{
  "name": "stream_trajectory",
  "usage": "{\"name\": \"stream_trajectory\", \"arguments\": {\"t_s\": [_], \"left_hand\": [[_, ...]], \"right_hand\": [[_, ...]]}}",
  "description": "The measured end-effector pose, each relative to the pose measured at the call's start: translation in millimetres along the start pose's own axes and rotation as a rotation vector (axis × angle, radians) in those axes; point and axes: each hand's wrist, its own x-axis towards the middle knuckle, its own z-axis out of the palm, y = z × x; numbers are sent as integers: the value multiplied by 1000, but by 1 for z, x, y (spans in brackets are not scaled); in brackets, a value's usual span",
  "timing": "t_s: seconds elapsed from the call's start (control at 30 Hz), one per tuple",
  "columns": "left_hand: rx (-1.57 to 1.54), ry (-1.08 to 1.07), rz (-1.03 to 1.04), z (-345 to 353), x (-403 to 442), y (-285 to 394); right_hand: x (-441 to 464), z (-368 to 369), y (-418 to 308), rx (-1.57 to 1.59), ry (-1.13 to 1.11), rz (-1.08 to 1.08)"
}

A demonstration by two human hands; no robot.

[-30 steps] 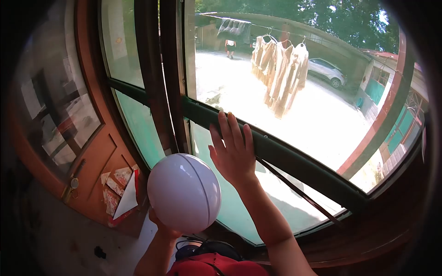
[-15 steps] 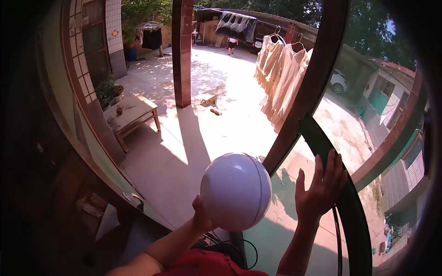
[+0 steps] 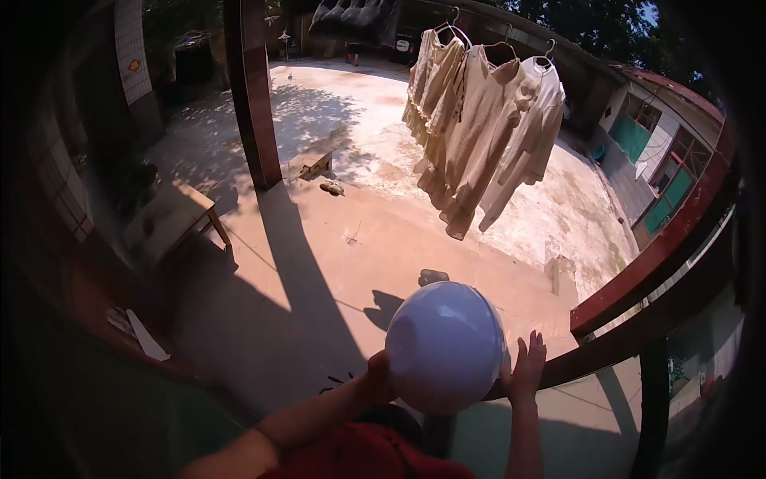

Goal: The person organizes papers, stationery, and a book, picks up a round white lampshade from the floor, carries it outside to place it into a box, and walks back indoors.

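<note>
A smooth white, rounded bowl-like thing (image 3: 443,347) with a seam line near its right side is in front of my body. My left hand (image 3: 379,382) grips its lower left side, with the far fingers hidden behind it. My right hand (image 3: 524,369) is raised just right of it, fingers stretched up and apart. The right thumb lies close to the white surface; whether it touches is unclear. Beside that hand runs the dark frame of a glass door (image 3: 614,347).
Pale dresses and a shirt (image 3: 487,120) hang on a line over the yard. A low table (image 3: 171,215) stands left of a reddish pillar (image 3: 254,104). Shoes (image 3: 332,188) lie near a small wooden stool (image 3: 316,165). A dark object (image 3: 432,277) lies on the paving ahead. A person (image 3: 353,54) stands far back.
The door has swung outward, and my right hand has come down from high on its frame to beside the white thing. My view has turned right and moved forward.
</note>
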Motion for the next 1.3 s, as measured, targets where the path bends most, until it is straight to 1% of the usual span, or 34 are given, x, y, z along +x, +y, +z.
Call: {"name": "stream_trajectory", "arguments": {"t_s": [0.03,0.07,0.1,0.13,0.2,0.23,0.3,0.33,0.37,0.4,0.47,0.57,0.63,0.67,0.73,0.77,0.9,0.97,1.07,1.2,1.27,1.3], "left_hand": [[-2,0,-6,-20,11,4],[-127,-102,13,-43,24,11],[-244,-212,32,-61,44,26],[27,94,-28,-42,58,57],[101,256,-59,-33,87,88],[106,265,-87,-46,97,97],[341,254,-30,-75,119,121],[344,248,-57,-84,132,134],[337,296,-61,-84,145,145],[331,341,-65,-87,158,153],[325,337,-107,-105,189,168],[283,277,-294,-142,224,193],[241,263,-472,-177,243,197],[219,235,-528,-184,258,200],[105,-79,-649,-194,304,201],[106,-88,-699,-200,317,190],[126,-167,-994,-188,358,132],[151,-222,-1106,-178,371,91],[165,-310,-1227,-155,389,22],[189,-386,-1326,-118,407,-98],[26,-296,-1476,-84,418,-153],[7,-341,-1503,-75,422,-184]], "right_hand": [[-4,37,4,-227,-238,-71],[-14,77,8,-452,-474,-141],[-37,148,21,-519,-410,-259],[-28,155,7,-351,-692,-154],[-33,181,-15,-444,-890,-165],[-34,192,-23,-419,-904,-152],[-18,219,-37,-308,-1302,115],[-14,229,-39,-240,-1403,220],[-8,234,-40,-158,-1427,294],[-3,241,-43,-89,-1423,362],[6,249,-54,40,-1402,502],[5,251,-78,217,-1333,733],[-7,243,-101,321,-1292,896],[-16,237,-115,373,-1269,986],[-36,219,-153,475,-1227,1184],[-51,213,-177,518,-1203,1287],[-97,180,-270,685,-1108,1717],[-113,174,-306,752,-1060,1900],[-128,172,-328,853,-983,2100],[-156,199,-305,946,-863,2256],[-171,220,-263,911,-731,2315],[-180,230,-228,848,-618,2351]]}}
